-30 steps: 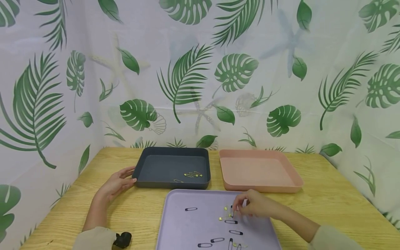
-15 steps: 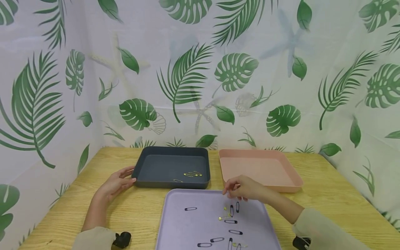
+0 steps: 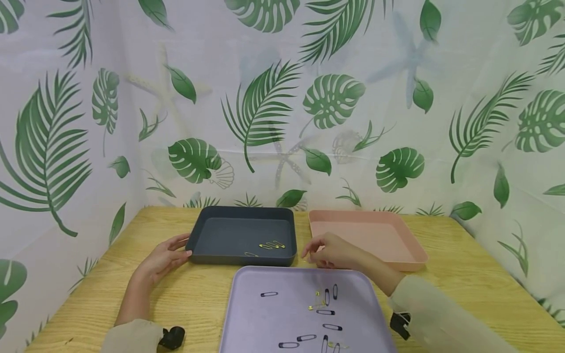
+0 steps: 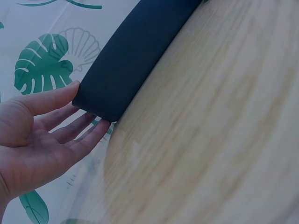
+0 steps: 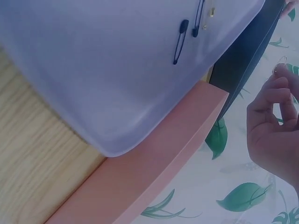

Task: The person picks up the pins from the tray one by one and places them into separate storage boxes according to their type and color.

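Note:
My right hand (image 3: 333, 251) is over the gap between the dark tray (image 3: 243, 261) and the pink tray (image 3: 375, 267). Its thumb and forefinger pinch a gold safety pin (image 5: 281, 61), of which only a thin end shows. With fingers extended, my left hand (image 4: 44, 130) touches the near left corner of the dark tray. Several gold safety pins (image 3: 272, 245) lie inside that tray. On the lilac tray (image 3: 247, 314) are scattered several black safety pins (image 3: 332, 327) and a few gold ones (image 3: 316, 307).
All three trays stand on a wooden table (image 3: 88, 304), the lilac one in front of the other two. The dark tray's raised wall faces the lilac tray's far edge. Behind hangs a leaf-patterned cloth (image 3: 273, 98).
My right hand has lifted from the lilac tray and moved left and away from me, with a gold safety pin, toward the dark tray. The left hand has stayed put.

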`<state>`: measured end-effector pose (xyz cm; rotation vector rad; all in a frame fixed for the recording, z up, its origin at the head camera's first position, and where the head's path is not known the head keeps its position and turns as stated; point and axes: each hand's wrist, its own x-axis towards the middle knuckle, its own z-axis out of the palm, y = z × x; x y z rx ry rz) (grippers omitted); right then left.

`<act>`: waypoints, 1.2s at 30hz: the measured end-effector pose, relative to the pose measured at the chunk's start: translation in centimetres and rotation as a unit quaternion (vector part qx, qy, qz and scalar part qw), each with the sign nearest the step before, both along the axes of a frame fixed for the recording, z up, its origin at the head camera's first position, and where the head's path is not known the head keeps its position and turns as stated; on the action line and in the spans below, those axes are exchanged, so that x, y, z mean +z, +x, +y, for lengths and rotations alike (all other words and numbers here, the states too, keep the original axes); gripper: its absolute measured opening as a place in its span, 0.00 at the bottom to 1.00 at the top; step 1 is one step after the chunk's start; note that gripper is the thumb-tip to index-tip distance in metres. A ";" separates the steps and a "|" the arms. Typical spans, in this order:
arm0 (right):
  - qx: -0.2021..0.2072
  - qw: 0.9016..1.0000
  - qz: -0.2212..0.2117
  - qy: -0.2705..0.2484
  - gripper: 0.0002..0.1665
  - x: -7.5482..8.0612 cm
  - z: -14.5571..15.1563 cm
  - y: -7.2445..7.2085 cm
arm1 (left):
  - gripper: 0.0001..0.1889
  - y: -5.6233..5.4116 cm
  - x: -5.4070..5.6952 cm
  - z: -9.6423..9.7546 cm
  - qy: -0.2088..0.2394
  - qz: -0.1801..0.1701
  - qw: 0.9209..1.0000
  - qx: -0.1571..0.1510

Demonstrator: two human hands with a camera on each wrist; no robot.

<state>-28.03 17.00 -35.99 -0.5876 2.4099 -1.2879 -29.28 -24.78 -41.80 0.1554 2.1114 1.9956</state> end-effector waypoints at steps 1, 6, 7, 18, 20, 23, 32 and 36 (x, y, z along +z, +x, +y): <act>-0.003 1.000 -0.007 -0.004 0.07 0.1 -0.2 -0.1 | 0.34 0.0 0.0 0.0 -0.001 0.000 1.000 -0.001; -0.019 1.000 0.001 0.011 0.06 0.4 -1.2 -1.1 | 0.34 0.0 0.0 0.0 -0.001 -0.001 1.000 -0.002; -0.022 1.000 0.007 0.016 0.06 0.4 -1.4 -1.3 | 0.34 0.0 0.0 0.0 -0.002 -0.001 1.000 -0.001; -0.066 0.997 -0.006 0.039 0.07 0.7 -3.0 -3.3 | 0.34 0.0 0.0 0.0 -0.001 -0.003 1.000 0.001; -0.065 0.997 -0.008 0.038 0.08 0.7 -3.3 -3.5 | 0.34 0.0 0.0 0.0 0.000 -0.004 1.000 0.000; -0.061 0.998 -0.020 0.026 0.08 0.7 -3.7 -3.9 | 0.34 -0.1 -0.1 0.0 -0.002 -0.004 1.000 0.001; -0.055 0.998 -0.025 0.018 0.09 0.7 -5.3 -4.9 | 0.34 -0.1 -0.2 -0.1 -0.002 -0.003 1.000 -0.003; -0.059 0.997 -0.033 0.020 0.08 0.6 -5.9 -5.5 | 0.34 -0.1 -0.2 -0.1 0.000 -0.002 1.000 -0.003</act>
